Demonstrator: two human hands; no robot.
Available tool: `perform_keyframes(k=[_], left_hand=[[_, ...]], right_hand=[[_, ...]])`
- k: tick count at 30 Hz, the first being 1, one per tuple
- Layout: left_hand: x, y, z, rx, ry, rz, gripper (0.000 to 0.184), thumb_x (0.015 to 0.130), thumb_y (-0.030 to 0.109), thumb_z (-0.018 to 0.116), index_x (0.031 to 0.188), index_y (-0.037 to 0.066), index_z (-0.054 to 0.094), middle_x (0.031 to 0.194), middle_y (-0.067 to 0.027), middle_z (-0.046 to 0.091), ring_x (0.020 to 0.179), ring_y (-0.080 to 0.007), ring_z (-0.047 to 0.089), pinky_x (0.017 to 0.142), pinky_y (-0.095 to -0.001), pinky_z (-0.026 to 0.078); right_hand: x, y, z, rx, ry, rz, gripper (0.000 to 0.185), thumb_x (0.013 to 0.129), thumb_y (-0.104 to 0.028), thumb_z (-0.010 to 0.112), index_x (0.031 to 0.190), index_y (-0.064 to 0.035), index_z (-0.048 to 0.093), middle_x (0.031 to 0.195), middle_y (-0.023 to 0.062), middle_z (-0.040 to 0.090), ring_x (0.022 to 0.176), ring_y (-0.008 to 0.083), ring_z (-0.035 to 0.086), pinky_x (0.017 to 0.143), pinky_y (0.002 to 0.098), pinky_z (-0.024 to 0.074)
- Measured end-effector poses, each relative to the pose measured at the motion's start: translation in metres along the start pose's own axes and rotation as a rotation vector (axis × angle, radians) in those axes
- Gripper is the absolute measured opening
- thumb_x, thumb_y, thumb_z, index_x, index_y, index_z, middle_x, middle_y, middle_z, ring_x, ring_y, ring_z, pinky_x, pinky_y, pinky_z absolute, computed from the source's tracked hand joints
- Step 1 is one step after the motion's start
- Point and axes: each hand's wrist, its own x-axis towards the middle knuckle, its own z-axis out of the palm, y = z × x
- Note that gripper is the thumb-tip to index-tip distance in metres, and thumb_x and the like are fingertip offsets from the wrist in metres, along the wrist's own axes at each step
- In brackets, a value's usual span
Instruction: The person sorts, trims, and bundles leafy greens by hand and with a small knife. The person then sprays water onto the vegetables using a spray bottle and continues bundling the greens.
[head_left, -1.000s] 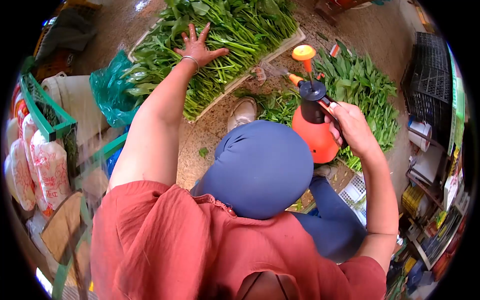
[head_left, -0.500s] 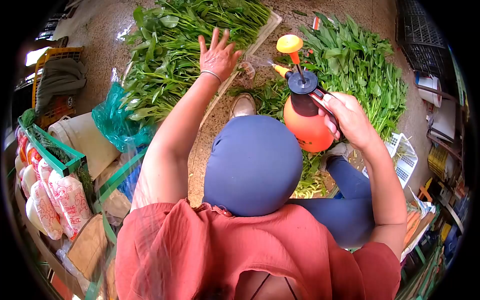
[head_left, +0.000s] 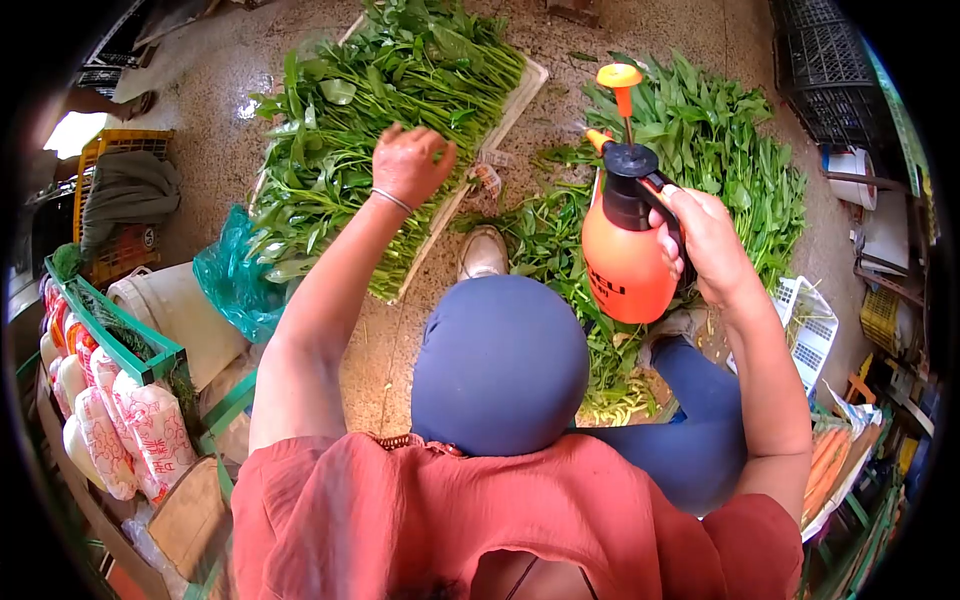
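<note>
Grasping orange sprayer (head_left: 630, 270) with right hand (head_left: 705, 235); holding left hand (head_left: 412, 168) loosely curled, seemingly empty, over greens (head_left: 335, 180) already laid across far-left tray (head_left: 530, 88); leaving right-side heap (head_left: 725, 150) apart.

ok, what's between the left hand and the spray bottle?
In the head view: green stems by the left hand, the tray rim, a small whitish scrap, some floor, then loose greens near the spray bottle.

"Where could the left hand (head_left: 412, 165) pass?"
"Over bare speckled floor (head_left: 385, 350), between its forearm (head_left: 345, 275) and the raised knee (head_left: 503, 355)."
"What stands between it and the greens (head_left: 740, 165) on the right?"
"The orange sprayer (head_left: 630, 260) in the right hand (head_left: 708, 240)."
</note>
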Motion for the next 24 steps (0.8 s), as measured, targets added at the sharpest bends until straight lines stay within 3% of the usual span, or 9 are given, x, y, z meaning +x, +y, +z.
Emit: perform_keyframes(k=[1,2,4,5,6,9,18,22,24], left_hand=[[0.004,-0.004,-0.006,0.066,0.338,0.090,0.017,0.077,0.028,0.060,0.068,0.013,0.059,0.091,0.0006,0.061,0.084,-0.0161,0.058,0.103,-0.0405,0.020],[0.009,-0.009,-0.014,0.069,0.369,0.018,0.020,0.078,0.032,0.059,0.086,0.014,0.061,0.108,-0.0057,0.056,0.104,-0.0204,0.051,0.103,-0.0452,0.017],[0.026,-0.029,-0.006,0.284,0.531,-0.167,0.043,0.079,0.046,0.054,0.113,0.020,0.053,0.131,-0.0126,0.037,0.125,-0.0298,0.028,0.102,-0.0527,0.010],[0.033,-0.042,-0.004,0.294,0.351,-0.293,0.065,0.077,0.062,0.045,0.131,0.028,0.034,0.143,-0.0137,0.011,0.131,-0.0362,0.003,0.101,-0.0577,0.003],[0.038,-0.054,0.003,0.322,0.286,-0.369,0.074,0.073,0.071,0.038,0.135,0.032,0.025,0.144,-0.0134,0.005,0.132,-0.0358,0.001,0.101,-0.0573,0.002],[0.038,-0.076,0.020,0.200,0.032,-0.430,0.081,0.070,0.074,0.036,0.137,0.034,0.013,0.144,-0.0130,0.000,0.132,-0.0348,-0.001,0.101,-0.0567,0.003],[0.039,-0.099,0.033,-0.068,0.051,-0.414,0.083,0.068,0.074,0.040,0.137,0.034,0.015,0.144,-0.0122,-0.002,0.132,-0.0338,-0.001,0.103,-0.0531,0.003],[0.037,-0.093,0.025,-0.042,0.053,-0.418,0.083,0.068,0.075,0.040,0.137,0.035,0.013,0.144,-0.0112,-0.001,0.132,-0.0333,-0.002,0.103,-0.0533,0.003],[0.032,-0.085,0.016,0.011,0.160,-0.370,0.085,0.068,0.073,0.044,0.136,0.030,0.019,0.144,-0.0124,0.001,0.132,-0.0345,0.000,0.102,-0.0547,0.005]], right_hand=[[0.001,0.000,-0.001,0.020,0.006,-0.011,0.032,0.088,-0.030,0.038,0.073,-0.0035,0.049,0.051,0.0007,0.045,0.038,0.0084,0.039,0.037,0.0219,0.0327],[0.003,-0.001,-0.002,0.039,0.010,-0.025,0.032,0.088,-0.030,0.038,0.073,-0.0035,0.049,0.051,0.0007,0.045,0.038,0.0086,0.038,0.037,0.0220,0.0327],[0.003,-0.010,0.000,0.044,-0.012,-0.044,0.032,0.088,-0.029,0.038,0.073,-0.0031,0.049,0.051,0.0008,0.045,0.038,0.0086,0.038,0.037,0.0222,0.0326],[0.004,-0.015,0.001,0.039,-0.014,-0.059,0.032,0.088,-0.029,0.039,0.073,-0.0030,0.049,0.050,0.0009,0.045,0.038,0.0086,0.038,0.037,0.0223,0.0325],[0.004,-0.019,0.002,0.035,-0.015,-0.071,0.031,0.089,-0.029,0.039,0.074,-0.0029,0.048,0.050,0.0010,0.044,0.038,0.0086,0.038,0.037,0.0224,0.0324],[0.009,-0.034,0.006,0.081,-0.030,-0.104,0.031,0.089,-0.028,0.039,0.073,-0.0021,0.048,0.049,0.0011,0.044,0.037,0.0085,0.038,0.037,0.0222,0.0319],[0.026,-0.073,0.035,0.060,-0.098,-0.263,0.033,0.089,-0.029,0.039,0.074,-0.0019,0.049,0.049,0.0008,0.044,0.037,0.0072,0.037,0.037,0.0211,0.0310],[0.029,-0.088,0.051,-0.083,-0.214,-0.288,0.033,0.089,-0.030,0.040,0.074,-0.0021,0.050,0.049,0.0003,0.044,0.038,0.0065,0.037,0.037,0.0207,0.0308],[0.029,-0.092,0.058,-0.163,-0.286,-0.291,0.033,0.089,-0.030,0.040,0.074,-0.0026,0.050,0.049,-0.0005,0.044,0.038,0.0055,0.037,0.037,0.0201,0.0307]])
